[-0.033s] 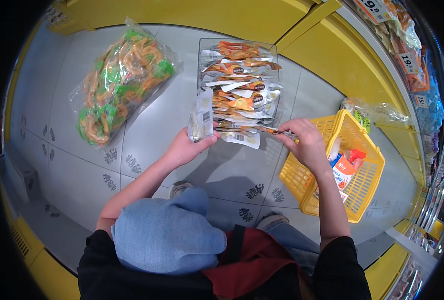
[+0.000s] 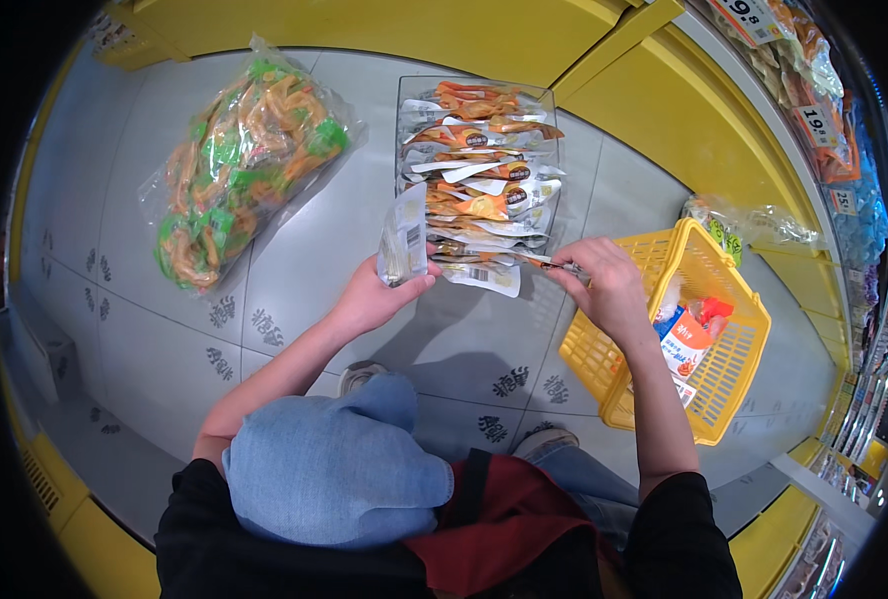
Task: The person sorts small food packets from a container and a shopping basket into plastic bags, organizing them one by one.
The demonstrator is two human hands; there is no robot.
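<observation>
My left hand [image 2: 379,293] holds a small silver snack packet [image 2: 404,236] upright, just left of a clear tray [image 2: 404,95] on the floor. The tray is filled with several orange and silver snack packets [image 2: 479,170]. My right hand [image 2: 604,280] pinches the edge of a flat packet [image 2: 549,263] at the tray's near right corner. Both forearms reach forward over my bent knees.
A large clear bag of green and orange packets [image 2: 239,160] lies on the grey tiled floor to the left. A yellow shopping basket [image 2: 734,379] with a few items stands on the right. Yellow shelf bases [image 2: 664,110] border the aisle; my shoes [image 2: 359,377] show below.
</observation>
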